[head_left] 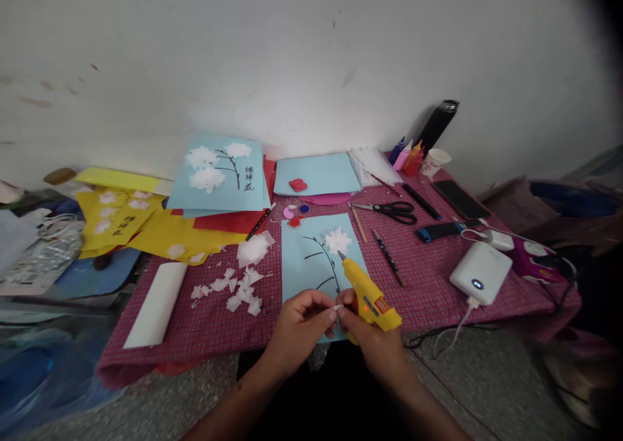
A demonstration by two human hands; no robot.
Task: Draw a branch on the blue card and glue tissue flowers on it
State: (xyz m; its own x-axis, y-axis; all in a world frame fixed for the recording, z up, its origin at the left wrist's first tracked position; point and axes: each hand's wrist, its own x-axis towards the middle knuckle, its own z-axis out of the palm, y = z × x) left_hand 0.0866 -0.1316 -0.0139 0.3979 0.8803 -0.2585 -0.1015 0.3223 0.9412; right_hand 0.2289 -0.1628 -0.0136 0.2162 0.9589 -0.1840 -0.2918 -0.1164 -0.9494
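My right hand (374, 344) is wrapped round a yellow hot glue gun (366, 290), whose nozzle points up and away over the blue card. A small orange light glows on the gun's side. The fingertips of my left hand (302, 327) pinch a small piece of white tissue paper (337, 307), and my right fingertips meet it there. Beneath both hands lies a light blue card (296, 259) with a black drawn branch and a white paper blossom (337, 240). Loose tissue pieces (246, 290) are scattered to the left, below a stack of tissue squares (254, 250).
Finished-looking blue cards (224, 194) and yellow sheets (156, 237) lie at the left, near a white paper roll (158, 305). Scissors (389, 211), a marker pen (388, 257), a utility knife (440, 231), a phone (461, 199), a paper cup (435, 162) and a white power bank (481, 274) stand rightward.
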